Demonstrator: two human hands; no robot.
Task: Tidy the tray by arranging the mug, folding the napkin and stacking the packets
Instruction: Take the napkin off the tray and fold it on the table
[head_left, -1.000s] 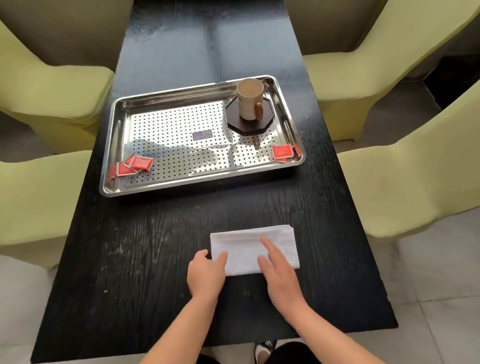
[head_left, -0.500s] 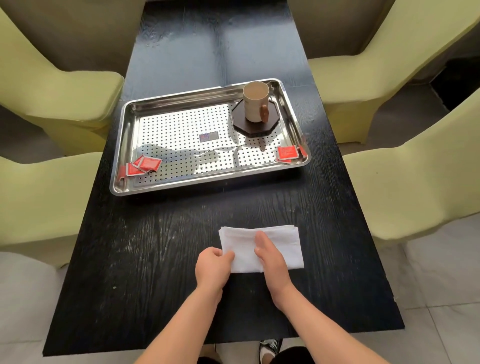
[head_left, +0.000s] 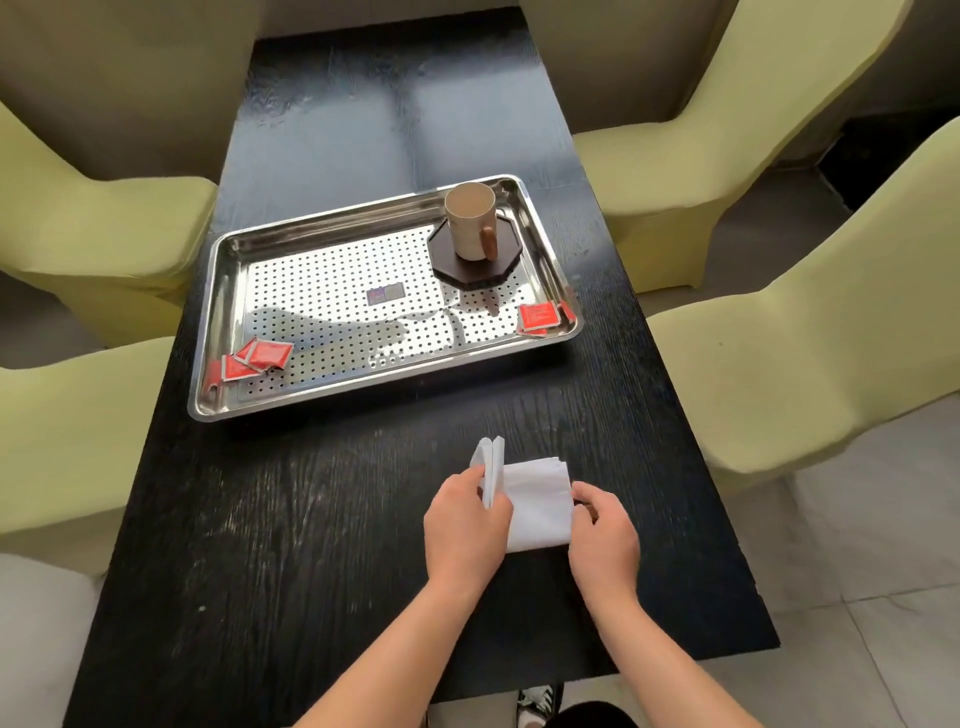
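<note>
Napkin (head_left: 537, 512) white on the dark worktop (head_left: 311, 519), apart from the tray (head_left: 224, 312), my left grip (head_left: 465, 525) pinching its raised left flap, my right grip (head_left: 602, 535) curled at its right edge, hold not clear

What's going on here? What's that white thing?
Someone is folding a white napkin on the black table, in front of the metal tray. The left hand lifts its left side to fold it over, and the right hand holds the right edge. The mug stands on a dark coaster in the tray's far right corner. Red packets lie in its two near corners, not yet stacked.
</note>
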